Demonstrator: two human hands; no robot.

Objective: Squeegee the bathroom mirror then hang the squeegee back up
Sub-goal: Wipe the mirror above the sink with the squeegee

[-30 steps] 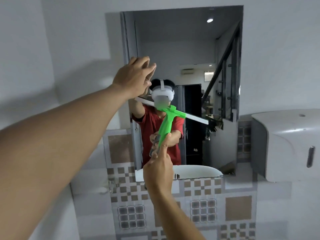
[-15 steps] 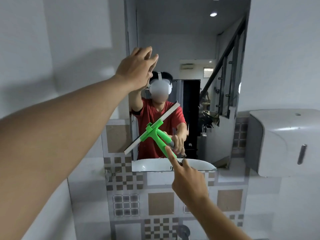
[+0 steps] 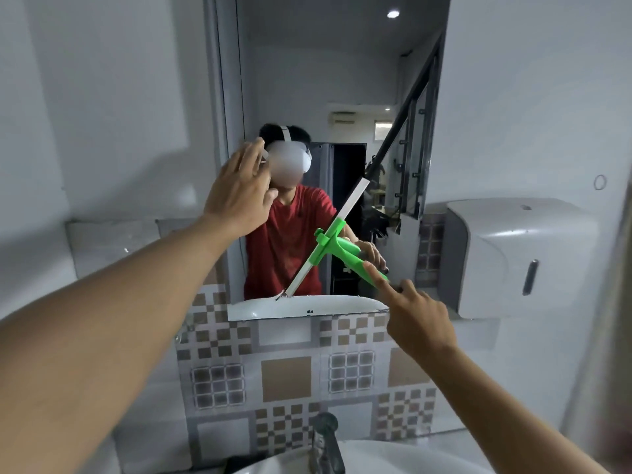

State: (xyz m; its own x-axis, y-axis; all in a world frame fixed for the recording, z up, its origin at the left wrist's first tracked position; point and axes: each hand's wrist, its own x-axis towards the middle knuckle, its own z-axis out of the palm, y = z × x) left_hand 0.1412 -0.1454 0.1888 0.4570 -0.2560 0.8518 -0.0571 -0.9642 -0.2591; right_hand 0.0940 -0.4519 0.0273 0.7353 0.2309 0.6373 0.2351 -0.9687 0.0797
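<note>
A tall bathroom mirror (image 3: 342,80) hangs on the wall above patterned tiles. My right hand (image 3: 415,316) grips the handle of a green squeegee (image 3: 337,249), index finger stretched along it. The white blade runs steeply from upper right to lower left, its lower tip at the mirror's bottom edge. My left hand (image 3: 239,196) is raised with fingers spread, flat against the mirror's left side, holding nothing. The mirror reflects a person in a red shirt.
A white paper dispenser (image 3: 513,258) is mounted on the wall right of the mirror. A metal tap (image 3: 326,443) and a white basin rim (image 3: 376,456) sit at the bottom. A small hook ring (image 3: 600,182) is on the right wall.
The squeegee has swung from near level to steeply tilted and travelled down and right across the glass. My left hand has dropped lower on the mirror's left side. The view has tilted down.
</note>
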